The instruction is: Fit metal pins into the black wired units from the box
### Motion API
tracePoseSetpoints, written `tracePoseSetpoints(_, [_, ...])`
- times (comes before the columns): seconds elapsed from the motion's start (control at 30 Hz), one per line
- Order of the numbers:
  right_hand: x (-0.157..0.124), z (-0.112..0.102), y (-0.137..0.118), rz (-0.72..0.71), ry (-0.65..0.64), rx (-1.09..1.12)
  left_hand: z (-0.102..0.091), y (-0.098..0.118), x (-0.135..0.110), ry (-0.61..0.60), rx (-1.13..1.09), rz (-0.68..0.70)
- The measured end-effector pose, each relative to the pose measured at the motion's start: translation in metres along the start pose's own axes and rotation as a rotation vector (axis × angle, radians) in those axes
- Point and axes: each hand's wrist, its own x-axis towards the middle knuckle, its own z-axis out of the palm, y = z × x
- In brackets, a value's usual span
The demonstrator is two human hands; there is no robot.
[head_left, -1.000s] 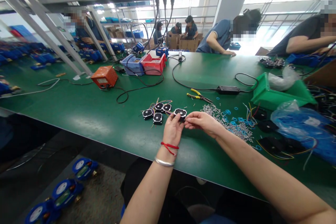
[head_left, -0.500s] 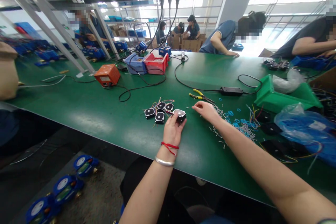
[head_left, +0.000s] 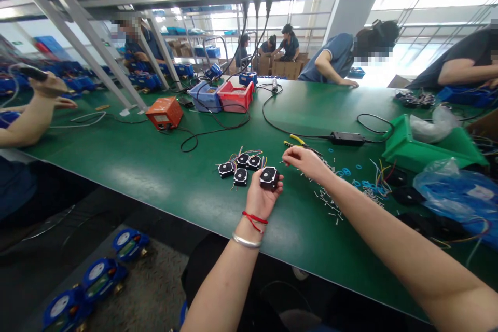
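Green bin (head_left: 400,145): translucent plastic (head_left: 433,124) | left grip (head_left: 264,197): curled round black fan (head_left: 268,177) | right grip (head_left: 309,163): pinched closed, contents unclear

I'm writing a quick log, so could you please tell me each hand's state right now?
Left hand: closed, holding a white-cornered black square component.
Right hand: nearly closed at a small screw; whether gripped cannot be told.

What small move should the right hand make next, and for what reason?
Probably lift the screw-like piece with the right hand: it shows at that hand's fingertips, though the grip is unclear, while the left hand holds a black square part close by.
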Motion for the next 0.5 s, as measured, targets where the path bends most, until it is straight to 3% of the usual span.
tracePoseSetpoints(0.07, [-0.022,-0.001,-0.015,-0.102,0.076,0.258,0.001,0.0,-0.002,-0.048,0.016,-0.031])
tracePoseSetpoints(0.13, [-0.037,0.001,-0.027,-0.135,0.131,0.35,0.002,-0.001,-0.003,-0.092,0.026,-0.043])
tracePoseSetpoints(0.5, [-0.049,0.001,-0.032,-0.222,0.194,0.131,0.005,-0.005,-0.004,-0.123,0.045,-0.069])
